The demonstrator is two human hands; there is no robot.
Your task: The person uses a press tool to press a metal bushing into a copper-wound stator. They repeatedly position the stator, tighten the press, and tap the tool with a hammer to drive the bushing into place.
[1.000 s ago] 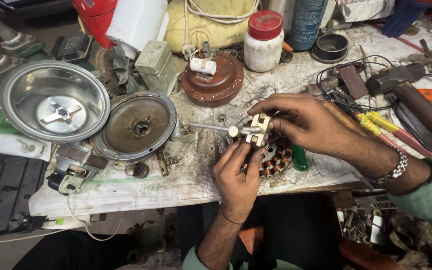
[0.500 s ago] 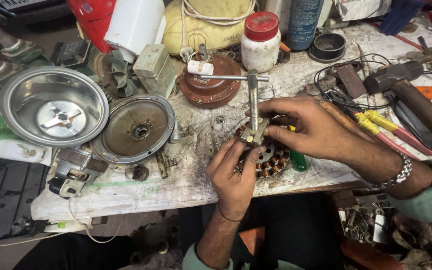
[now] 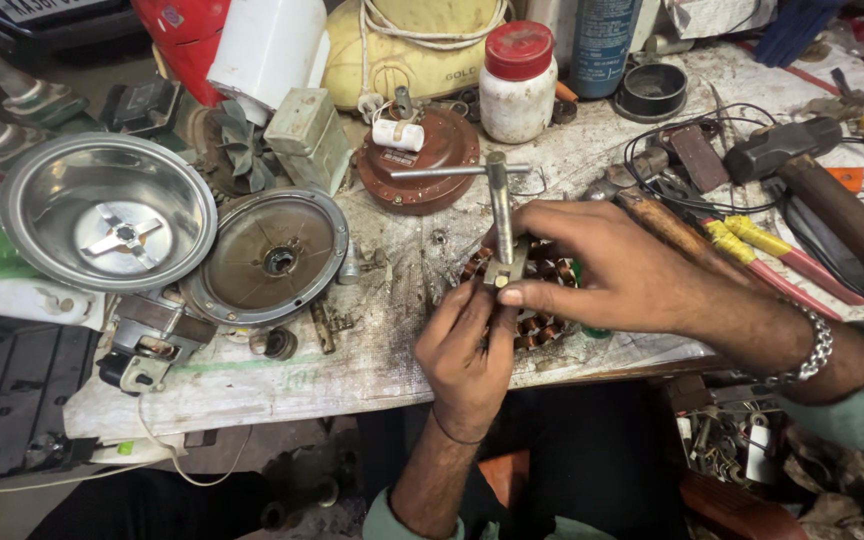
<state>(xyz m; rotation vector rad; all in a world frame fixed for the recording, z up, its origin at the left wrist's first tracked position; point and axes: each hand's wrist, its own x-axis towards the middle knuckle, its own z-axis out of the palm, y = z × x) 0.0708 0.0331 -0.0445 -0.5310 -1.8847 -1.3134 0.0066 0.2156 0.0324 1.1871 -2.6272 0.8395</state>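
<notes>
Left hand (image 3: 467, 345) reaching up from below, fingers pinching the base of the upright grey metal T-handled tool (image 3: 500, 215). Right hand (image 3: 607, 270) arched in from the right, fingers closed around that base above the copper-wound round motor stator (image 3: 542, 300) on the cluttered surface (image 3: 392, 340).

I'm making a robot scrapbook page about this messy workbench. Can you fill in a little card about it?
left hand: pinches the base of the T-tool
right hand: grips the same tool from the side
under the hands: copper-wound stator
left of them: steel bowl, round cover
behind: red-capped jar, brown disc
right: pliers, hammer

Red-lidded white jar (image 3: 517, 85) (blue can (image 3: 604, 45) beside)
</notes>
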